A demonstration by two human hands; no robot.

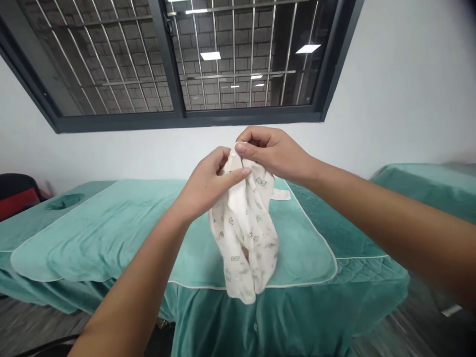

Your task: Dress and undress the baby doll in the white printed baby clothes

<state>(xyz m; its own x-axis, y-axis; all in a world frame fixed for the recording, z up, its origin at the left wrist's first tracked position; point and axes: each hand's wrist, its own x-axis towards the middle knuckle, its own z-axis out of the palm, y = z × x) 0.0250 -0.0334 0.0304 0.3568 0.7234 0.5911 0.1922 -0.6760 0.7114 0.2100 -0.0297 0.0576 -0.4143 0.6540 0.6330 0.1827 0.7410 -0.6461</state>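
A small white baby garment (245,233) with little grey-green prints hangs above the near edge of the bed, its two leg-like parts pointing down. My left hand (208,183) grips it near the top, the thumb lying across the front and the other fingers partly hidden behind the cloth. Higher up, my right hand (275,151) pinches the top edge between thumb and fingers. A short white band (281,194) shows just right of the cloth; I cannot tell whether it belongs to the garment.
A light green cover (148,208) with pale piping lies over a darker green bedspread (357,248). At left the bed has a round face opening (66,201). Behind stands a white wall with a barred window (238,64). A black and red chair (18,198) is at far left.
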